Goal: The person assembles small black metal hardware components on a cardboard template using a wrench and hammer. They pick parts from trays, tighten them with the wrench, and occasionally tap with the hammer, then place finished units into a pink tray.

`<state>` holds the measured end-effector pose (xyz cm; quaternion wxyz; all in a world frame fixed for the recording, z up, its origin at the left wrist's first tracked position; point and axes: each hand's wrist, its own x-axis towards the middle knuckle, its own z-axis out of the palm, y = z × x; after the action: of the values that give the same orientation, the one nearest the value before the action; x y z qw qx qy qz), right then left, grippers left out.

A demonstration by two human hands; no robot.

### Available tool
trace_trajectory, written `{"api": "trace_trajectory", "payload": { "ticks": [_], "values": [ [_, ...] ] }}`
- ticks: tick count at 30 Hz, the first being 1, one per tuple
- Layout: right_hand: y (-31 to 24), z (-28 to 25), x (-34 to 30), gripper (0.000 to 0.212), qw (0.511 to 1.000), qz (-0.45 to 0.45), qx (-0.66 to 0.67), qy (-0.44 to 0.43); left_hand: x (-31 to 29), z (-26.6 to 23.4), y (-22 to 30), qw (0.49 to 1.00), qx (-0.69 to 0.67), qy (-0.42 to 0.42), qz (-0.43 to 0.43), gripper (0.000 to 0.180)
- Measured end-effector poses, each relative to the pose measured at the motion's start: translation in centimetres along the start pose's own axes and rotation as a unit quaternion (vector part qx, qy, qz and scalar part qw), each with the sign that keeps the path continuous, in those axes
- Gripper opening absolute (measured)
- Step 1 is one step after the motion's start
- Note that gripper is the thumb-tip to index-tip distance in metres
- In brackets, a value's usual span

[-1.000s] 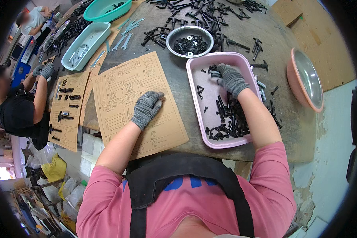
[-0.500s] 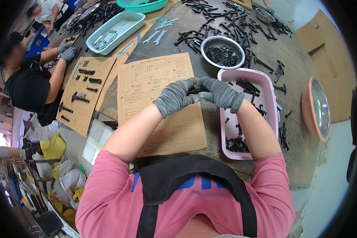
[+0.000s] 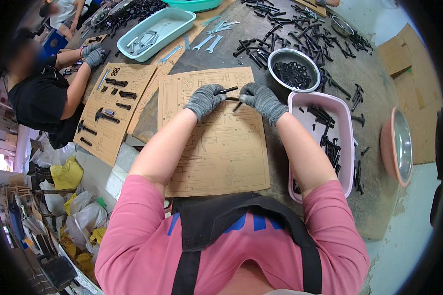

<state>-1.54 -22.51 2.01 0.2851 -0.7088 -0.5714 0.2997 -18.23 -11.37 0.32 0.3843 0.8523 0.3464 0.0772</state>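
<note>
Both my hands wear grey knit gloves over a printed cardboard sheet (image 3: 221,162). My left hand (image 3: 205,102) is closed around black bolts (image 3: 228,90), whose dark shafts stick out toward the right. My right hand (image 3: 262,103) is closed too, its fingertips pinching a black bolt (image 3: 237,106) that slants down to the left. Another dark shaft bridges the small gap between the two hands. The heads of these bolts are hidden by the gloves. To the right of my right forearm stands a pink plastic bin (image 3: 347,147) holding black bolts.
A steel bowl of black nuts or washers (image 3: 293,73) stands behind the bin, before scattered black bolts (image 3: 310,39). Wrenches (image 3: 213,43) lie beside a teal tray (image 3: 182,24). At left, a co-worker (image 3: 44,98) sits by another hardware-covered cardboard sheet (image 3: 103,142). A pink-rimmed basin (image 3: 389,147) is far right.
My hands have drawn apart from nearly touching, and the dark shafts between them now show. My right hand has come away from the bin's edge, over the sheet. The view has shifted slightly.
</note>
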Motion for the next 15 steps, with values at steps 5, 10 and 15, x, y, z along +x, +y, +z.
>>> {"api": "trace_trajectory", "payload": {
  "ticks": [5,10,15],
  "values": [
    [0.6,0.2,-0.6,0.025,0.975,0.013,-0.221,-0.011,0.1,0.7,-0.6,0.981,-0.173,0.024,-0.079,0.024],
    [0.1,0.6,-0.6,0.025,0.972,0.069,-0.224,-0.01,0.0,1.6,0.1,0.966,-0.247,0.0,-0.074,0.022],
    [1.1,-0.6,-1.0,0.025,0.99,0.048,-0.114,0.064,-0.2,2.2,1.2,0.956,-0.276,-0.016,-0.094,0.02]
  ]
}}
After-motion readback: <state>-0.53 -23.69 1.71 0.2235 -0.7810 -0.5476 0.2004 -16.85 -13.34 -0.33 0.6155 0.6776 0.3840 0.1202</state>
